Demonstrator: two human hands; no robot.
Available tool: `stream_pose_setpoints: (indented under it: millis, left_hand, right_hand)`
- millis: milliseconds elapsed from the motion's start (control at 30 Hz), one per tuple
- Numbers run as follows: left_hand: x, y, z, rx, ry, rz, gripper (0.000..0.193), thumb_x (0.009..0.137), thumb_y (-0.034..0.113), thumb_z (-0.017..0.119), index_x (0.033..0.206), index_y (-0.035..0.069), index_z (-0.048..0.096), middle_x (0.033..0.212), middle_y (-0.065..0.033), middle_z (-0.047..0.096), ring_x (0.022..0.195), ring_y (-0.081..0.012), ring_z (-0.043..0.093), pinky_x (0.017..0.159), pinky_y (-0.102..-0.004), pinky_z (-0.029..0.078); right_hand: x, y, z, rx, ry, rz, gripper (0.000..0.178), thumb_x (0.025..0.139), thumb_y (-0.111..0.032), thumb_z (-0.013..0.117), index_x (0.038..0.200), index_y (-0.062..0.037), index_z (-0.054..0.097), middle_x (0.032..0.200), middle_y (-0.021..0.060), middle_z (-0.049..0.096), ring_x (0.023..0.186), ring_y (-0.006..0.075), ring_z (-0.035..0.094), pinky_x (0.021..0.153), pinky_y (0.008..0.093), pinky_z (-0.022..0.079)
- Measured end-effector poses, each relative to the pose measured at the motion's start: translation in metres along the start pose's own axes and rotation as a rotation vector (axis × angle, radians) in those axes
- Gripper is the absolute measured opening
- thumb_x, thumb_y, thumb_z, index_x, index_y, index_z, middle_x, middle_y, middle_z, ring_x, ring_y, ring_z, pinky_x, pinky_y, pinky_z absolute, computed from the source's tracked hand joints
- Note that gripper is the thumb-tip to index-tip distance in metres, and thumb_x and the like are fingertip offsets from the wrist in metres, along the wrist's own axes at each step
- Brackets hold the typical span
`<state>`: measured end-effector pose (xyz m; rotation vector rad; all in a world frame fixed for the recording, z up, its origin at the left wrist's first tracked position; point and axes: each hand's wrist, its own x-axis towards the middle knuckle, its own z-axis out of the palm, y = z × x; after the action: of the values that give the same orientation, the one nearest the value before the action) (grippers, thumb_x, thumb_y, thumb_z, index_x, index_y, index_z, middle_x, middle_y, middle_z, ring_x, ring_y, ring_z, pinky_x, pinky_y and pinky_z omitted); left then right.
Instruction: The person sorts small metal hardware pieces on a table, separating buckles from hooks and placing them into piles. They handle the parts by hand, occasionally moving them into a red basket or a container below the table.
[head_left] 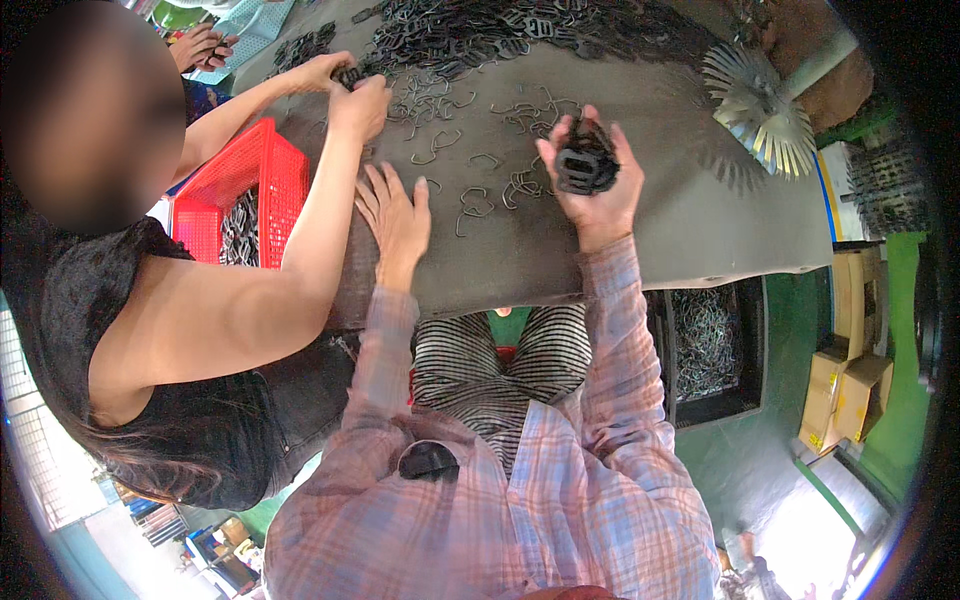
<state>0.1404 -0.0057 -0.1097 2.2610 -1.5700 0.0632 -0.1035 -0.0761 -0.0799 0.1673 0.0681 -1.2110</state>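
My right hand (606,205) is raised over the grey tabletop (690,220), palm up. Its fingers curl around a small stack of black slotted buckles (588,168). Flat on the table to the left lies my left hand (397,225), fingers stretched out and somewhat apart, with nothing visible in it. Between the two hands, bent metal wire hooks (476,204) are scattered singly and in little clusters. A large heap of black buckles (510,35) covers the table's far side.
At my left a co-worker's hands (355,92) hold a black piece above the table. A red basket (285,195) contains dark pieces. A fan-like metal wheel (765,110) stands at the far right. Below the table edge is a dark bin of metal hooks (708,335); cardboard boxes (845,390) stand further right.
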Motion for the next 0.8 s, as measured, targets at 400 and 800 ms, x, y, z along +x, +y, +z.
stream_pose_setpoints:
  millis: [400,800]
  left_hand:
    - [0.137,0.033,0.052,0.003,0.11,0.192,0.057,0.089,0.041,0.048,0.135,0.007,0.042,0.142,-0.0182,0.035,0.134,-0.0369,0.026,0.109,-0.0459,0.021]
    - [-0.019,0.048,-0.012,-0.248,-0.119,0.279,0.083,0.08,0.046,0.063,0.141,0.001,0.028,0.148,-0.0187,0.026,0.138,-0.0345,0.02,0.111,-0.0466,0.017]
  right_hand:
    - [0.001,-0.061,-0.018,0.166,-0.187,0.026,0.029,0.092,-0.025,0.046,0.107,-0.0038,0.057,0.097,0.0143,0.051,0.081,0.0228,0.049,0.043,0.0247,0.04]
    - [-0.007,-0.088,-0.027,0.042,-0.312,-0.088,0.023,0.09,-0.023,0.05,0.102,-0.0047,0.058,0.092,0.0122,0.051,0.07,0.0198,0.047,0.039,0.0241,0.039]
